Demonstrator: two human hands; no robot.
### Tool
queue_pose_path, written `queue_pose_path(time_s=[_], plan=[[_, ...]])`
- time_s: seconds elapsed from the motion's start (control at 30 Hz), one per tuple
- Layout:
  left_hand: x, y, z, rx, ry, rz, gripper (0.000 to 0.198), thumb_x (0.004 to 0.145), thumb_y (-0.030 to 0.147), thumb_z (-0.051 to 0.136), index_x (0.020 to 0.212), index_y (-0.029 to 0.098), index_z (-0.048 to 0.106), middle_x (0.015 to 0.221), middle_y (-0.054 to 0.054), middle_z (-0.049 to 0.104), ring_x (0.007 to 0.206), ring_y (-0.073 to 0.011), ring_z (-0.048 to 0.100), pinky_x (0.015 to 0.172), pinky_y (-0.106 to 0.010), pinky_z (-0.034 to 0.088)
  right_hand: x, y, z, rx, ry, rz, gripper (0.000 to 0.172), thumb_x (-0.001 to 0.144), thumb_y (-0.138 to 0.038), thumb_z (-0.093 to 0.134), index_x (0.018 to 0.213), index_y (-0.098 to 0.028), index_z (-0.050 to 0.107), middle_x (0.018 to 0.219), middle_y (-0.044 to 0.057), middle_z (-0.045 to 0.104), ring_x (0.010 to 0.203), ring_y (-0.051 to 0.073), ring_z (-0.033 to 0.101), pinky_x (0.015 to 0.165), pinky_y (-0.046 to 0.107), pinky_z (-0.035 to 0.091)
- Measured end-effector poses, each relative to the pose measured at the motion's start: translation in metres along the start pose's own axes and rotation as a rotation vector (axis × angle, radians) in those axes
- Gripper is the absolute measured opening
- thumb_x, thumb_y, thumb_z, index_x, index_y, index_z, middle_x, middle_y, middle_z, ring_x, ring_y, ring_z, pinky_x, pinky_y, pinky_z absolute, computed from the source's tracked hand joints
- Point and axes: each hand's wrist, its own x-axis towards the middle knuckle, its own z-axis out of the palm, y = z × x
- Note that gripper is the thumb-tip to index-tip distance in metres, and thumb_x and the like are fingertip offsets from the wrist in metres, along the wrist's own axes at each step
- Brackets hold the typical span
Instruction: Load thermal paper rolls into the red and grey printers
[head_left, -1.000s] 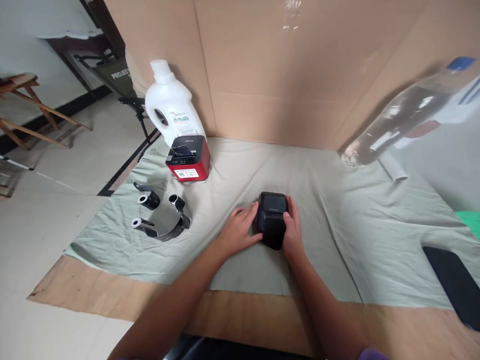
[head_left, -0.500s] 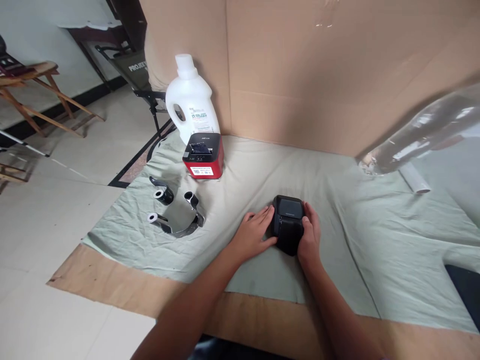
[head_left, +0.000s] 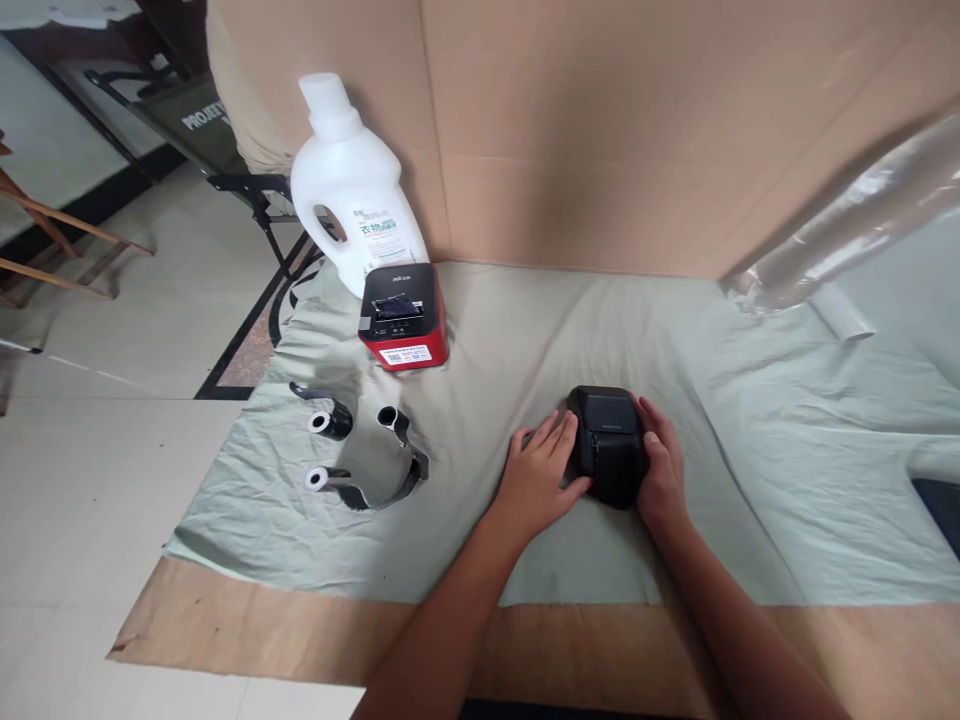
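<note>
On the pale green cloth (head_left: 502, 345), a black boxy device (head_left: 611, 455) with rounded edges and a panel on its upper half sits between my two hands. My left hand (head_left: 541, 470) presses its outstretched fingers and thumb to the left side. Around the right side curls my right hand (head_left: 664, 465), thumb near the top edge and fingers partly hidden behind. Left of my hands lies a curved black and grey bracket-like piece (head_left: 412, 475) with tube ends. Beyond it stands a red and black box-shaped device (head_left: 405, 320) with a white label.
A white detergent bottle (head_left: 356, 190) stands behind the red device, near a cardboard wall (head_left: 540, 130). Clear plastic wrap (head_left: 840, 230) and a white roll (head_left: 844, 312) lie at the right. The wooden table edge (head_left: 262, 620) runs along the front; a folding chair (head_left: 180, 110) stands beyond.
The camera view has shifted, so the table things appear lower and the hands farther right. Both hands keep the same hold on the black device, which stays on the cloth.
</note>
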Motion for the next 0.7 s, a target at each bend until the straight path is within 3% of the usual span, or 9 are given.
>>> queue_pose_path(time_s=[0.3,0.4,0.47,0.53,0.6,0.63,0.7], plan=[[0.001,0.002,0.005,0.033,0.012,-0.028,0.078,0.091,0.037,0.056,0.158,0.017,0.02,0.16,-0.012,0.035,0.15,-0.0271,0.03,0.118,-0.053,0.028,0.0,-0.002,0.0,-0.042,-0.014,-0.009,0.047,0.094,-0.049,0.05,0.134,-0.025,0.058,0.144,0.007,0.056,0.137,0.028,0.048,0.119,0.05,0.032],[0.003,0.009,-0.005,0.078,0.023,-0.004,0.075,0.091,0.036,0.056,0.156,0.015,0.024,0.158,-0.013,0.039,0.149,-0.0282,0.031,0.117,-0.054,0.029,0.001,0.0,-0.001,-0.058,-0.022,-0.038,0.047,0.094,-0.048,0.05,0.134,-0.024,0.058,0.142,0.008,0.057,0.135,0.028,0.049,0.118,0.05,0.033],[-0.009,0.021,-0.018,0.101,0.087,0.047,0.069,0.093,0.033,0.056,0.153,0.014,0.03,0.154,-0.015,0.045,0.147,-0.0293,0.035,0.115,-0.054,0.033,0.001,0.002,-0.003,-0.061,-0.036,-0.054,0.047,0.094,-0.047,0.05,0.134,-0.024,0.058,0.142,0.008,0.058,0.135,0.028,0.049,0.118,0.049,0.034],[-0.041,0.036,-0.03,0.092,0.229,0.117,0.055,0.094,0.026,0.055,0.146,0.014,0.041,0.143,-0.016,0.057,0.138,-0.0282,0.048,0.109,-0.048,0.042,0.001,0.003,-0.004,-0.062,-0.05,-0.058,0.047,0.095,-0.046,0.049,0.135,-0.023,0.057,0.142,0.008,0.057,0.135,0.027,0.048,0.117,0.049,0.034],[-0.096,0.051,-0.035,0.041,0.435,0.177,0.033,0.091,0.014,0.055,0.124,0.018,0.057,0.112,-0.011,0.073,0.11,-0.0236,0.066,0.091,-0.039,0.052,0.001,0.004,-0.005,-0.068,-0.06,-0.053,0.047,0.096,-0.046,0.048,0.136,-0.023,0.056,0.143,0.008,0.057,0.135,0.027,0.048,0.116,0.048,0.035],[-0.129,0.056,-0.033,0.031,0.549,0.194,0.024,0.088,0.009,0.054,0.109,0.019,0.061,0.092,-0.008,0.074,0.09,-0.0215,0.069,0.08,-0.036,0.054,0.001,0.004,-0.005,-0.073,-0.063,-0.051,0.047,0.096,-0.045,0.048,0.137,-0.023,0.056,0.143,0.008,0.057,0.135,0.027,0.048,0.116,0.047,0.035],[-0.197,0.063,-0.026,0.062,0.614,0.189,0.019,0.084,0.005,0.054,0.087,0.022,0.06,0.067,-0.001,0.067,0.061,-0.0165,0.063,0.062,-0.029,0.052,0.001,0.003,-0.005,-0.078,-0.063,-0.045,0.047,0.096,-0.045,0.047,0.136,-0.023,0.056,0.142,0.009,0.057,0.134,0.026,0.049,0.115,0.047,0.036]])
